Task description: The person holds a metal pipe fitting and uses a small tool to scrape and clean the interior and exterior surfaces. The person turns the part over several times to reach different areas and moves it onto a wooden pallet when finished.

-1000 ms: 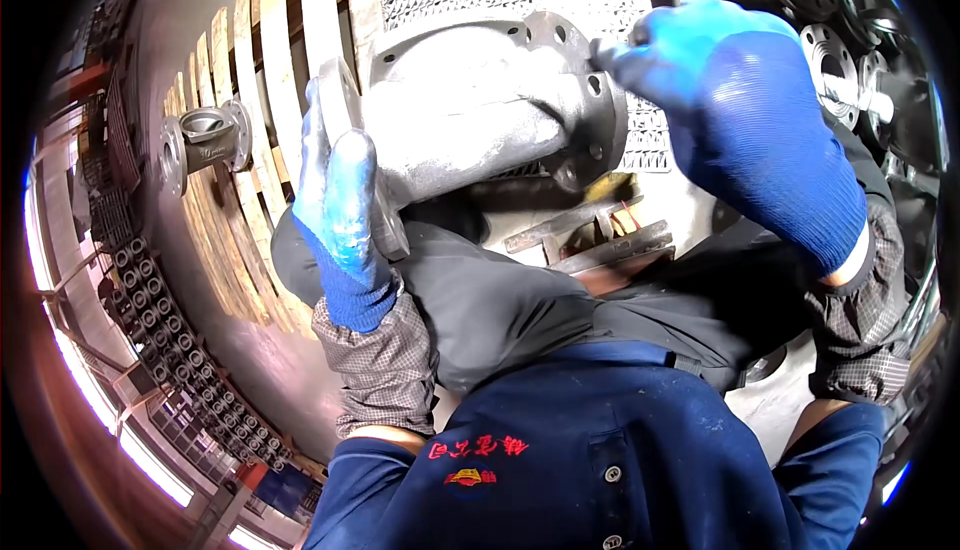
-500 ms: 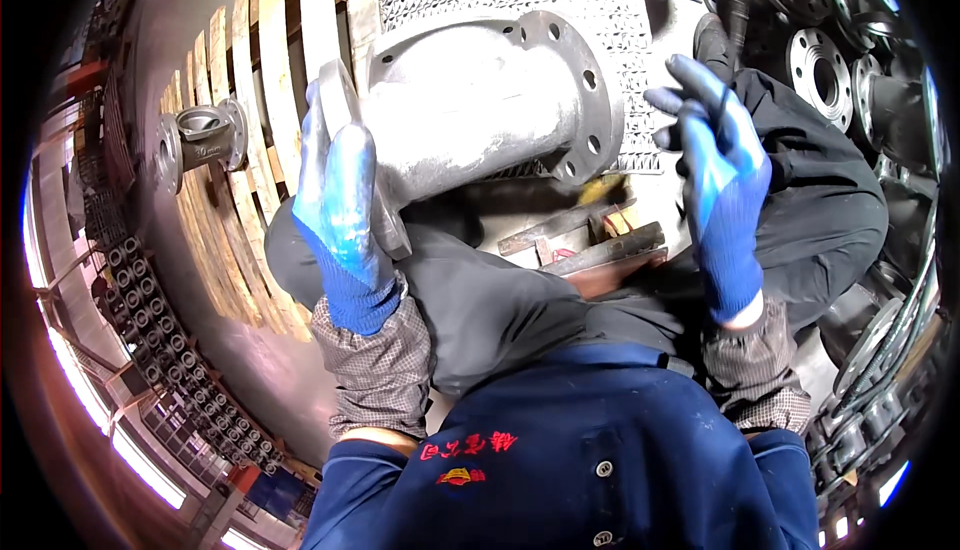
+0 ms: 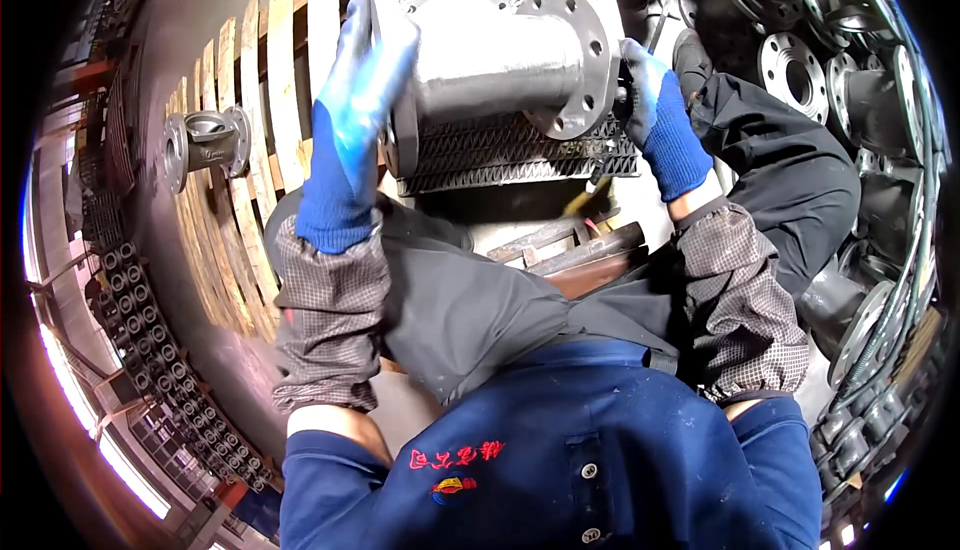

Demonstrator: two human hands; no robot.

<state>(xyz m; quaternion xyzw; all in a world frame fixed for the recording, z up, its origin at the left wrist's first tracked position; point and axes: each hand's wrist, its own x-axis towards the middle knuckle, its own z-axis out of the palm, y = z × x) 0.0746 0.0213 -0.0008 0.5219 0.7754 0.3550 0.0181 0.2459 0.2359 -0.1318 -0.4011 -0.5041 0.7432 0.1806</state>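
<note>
A grey cast flanged valve body (image 3: 500, 68) lies on its side in front of me, over a textured metal plate. My left hand (image 3: 362, 80), in a blue coated glove, grips the rim of its left flange and is slightly blurred. At the other end my right hand (image 3: 650, 95), gloved alike, presses against the right flange with its fingers curled in. Part of those fingers is in dark shadow. The right flange (image 3: 590, 50) shows several bolt holes.
A wooden pallet (image 3: 285, 60) at the left bears a smaller flanged valve body (image 3: 208, 140). The textured plate (image 3: 470, 155) has a near edge above a low wood-and-metal piece (image 3: 590, 255) between my legs. Flanged castings (image 3: 795, 75) and cables (image 3: 905, 290) crowd the right.
The valve body has shifted away from me and turned a little. My right hand has moved left from open air onto its right flange. My left hand has moved farther up the left flange.
</note>
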